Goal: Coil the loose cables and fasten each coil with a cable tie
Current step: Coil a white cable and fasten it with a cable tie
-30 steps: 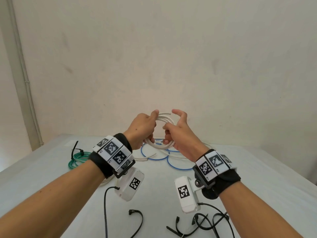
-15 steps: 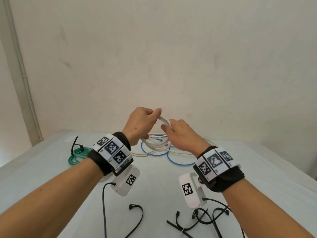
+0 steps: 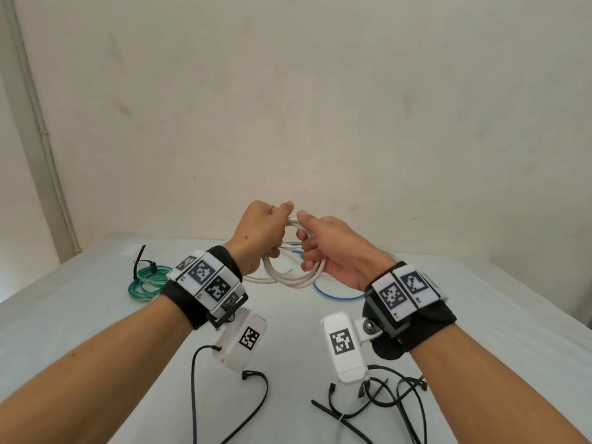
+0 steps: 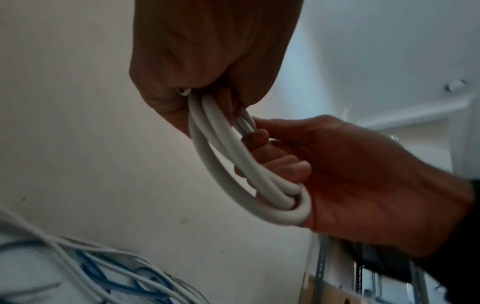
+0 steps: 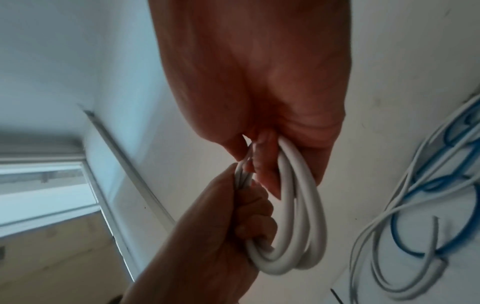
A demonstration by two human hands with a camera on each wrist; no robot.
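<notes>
A thick white cable coil [image 3: 296, 278] of several loops hangs in the air above the white table [image 3: 96, 315]. My left hand [image 3: 280, 229] grips its upper left part in a fist, thumb on top. My right hand [image 3: 306, 241] holds the right side with its fingers curled through the loops, thumb tip almost meeting the left thumb. The left wrist view shows the coil [image 4: 226, 168] running from the left hand [image 4: 207, 82] into the right hand [image 4: 337, 174]. From the right wrist, the coil [image 5: 298, 226] hangs between the right hand [image 5: 259, 123] and the left hand [image 5: 233, 216].
A green coil [image 3: 149, 278] bound with a black tie lies at the left. A loose blue cable [image 3: 333, 293] and thin white cables [image 3: 259, 278] lie under the hands. Several black cable ties [image 3: 384, 398] lie near the front edge. A wall stands close behind the table.
The hands have drawn together at the top of the coil. My right fingers have closed through the loops and the coil now hangs lower, tilted flatter.
</notes>
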